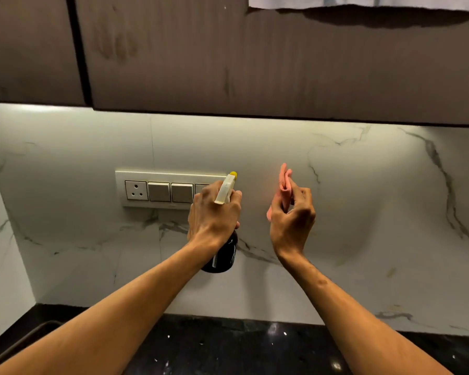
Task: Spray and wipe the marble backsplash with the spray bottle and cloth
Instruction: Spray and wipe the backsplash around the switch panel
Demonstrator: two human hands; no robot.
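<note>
I'm at the spraying step: my left hand (214, 212) grips the black spray bottle (224, 255) with white trigger and yellow nozzle, held up before the white grey-veined marble backsplash (363, 198), just right of the cream switch plate (171, 175). My right hand (291, 223) pinches the folded pink cloth (285, 182) beside it. Next, I judge, squeeze with the mist kept off the socket (136, 190), then wipe. The marble looks glossy, faintly stained low right

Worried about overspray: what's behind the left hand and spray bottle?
A switch panel on the marble backsplash: one socket, two switches, part of a third. The left hand gripping the spray bottle covers the panel's right end; what is there cannot be seen.
</note>
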